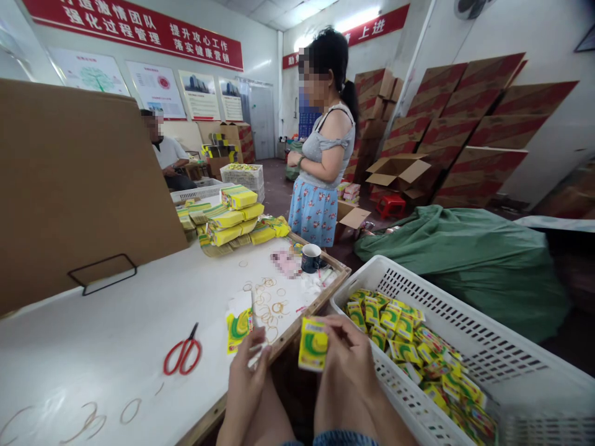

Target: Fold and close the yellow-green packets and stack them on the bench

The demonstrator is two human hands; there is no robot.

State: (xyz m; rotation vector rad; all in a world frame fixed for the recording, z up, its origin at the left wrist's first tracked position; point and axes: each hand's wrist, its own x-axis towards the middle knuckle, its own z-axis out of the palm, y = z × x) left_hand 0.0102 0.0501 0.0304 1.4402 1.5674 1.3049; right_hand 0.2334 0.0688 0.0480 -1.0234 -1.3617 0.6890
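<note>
In my right hand (351, 350) is a small yellow-and-green box (313, 344), pinched at its right side over the table's front edge. My left hand (246, 371) is to its left, fingers curled, with a pale bit showing between thumb and fingers that I cannot make out. Just beyond those fingertips a yellow-and-green carton (238, 328) with a white flap lies on the white table (199, 297). To my right, a white perforated crate (465, 310) contains many similar small boxes (390, 316).
Red-handled scissors (183, 354) and rubber bands (267, 297) lie on the table. Bundled yellow packs (232, 217) are stacked behind, near a dark mug (311, 259). A large cardboard box (83, 186) stands left. One person (325, 142) stands beyond the table; another (171, 155) sits behind.
</note>
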